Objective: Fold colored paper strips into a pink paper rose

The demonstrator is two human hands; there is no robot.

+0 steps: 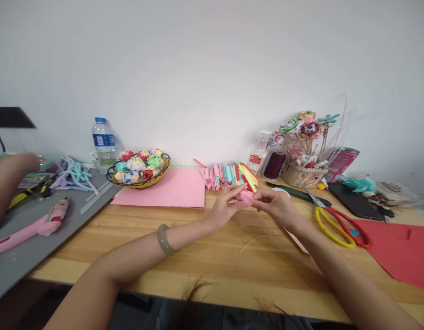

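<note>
Above the middle of the worktop [198, 266], you have a small pink paper piece [245, 198] between your two hands. Your left hand [224, 207] pinches it from one side, thumb and fingers closed on it, and your right hand [271, 206] grips its other side with the fingertips. You wear a ring on the left hand and a greenish bangle [164, 239] on that forearm.

Just below your hands, a thin string [258, 239] lies on the wood. Behind them you have a row of folded paper strips [220, 177] in pink, blue, red and yellow, with pink sheets [177, 189] to its left and a basket of paper flowers [139, 168] resting over the edge of the sheets.

To your right, scissors [332, 224] with one yellow and one red handle lie open beside a dark phone [354, 200], near red paper [400, 252]. Farther back stand a purple thread spool [274, 166] and a woven pot [303, 175] holding paper blooms. On the grey board [70, 229] to your left lies a pink glue gun [36, 229]; another person's arm [12, 176] reaches in beyond it.
</note>
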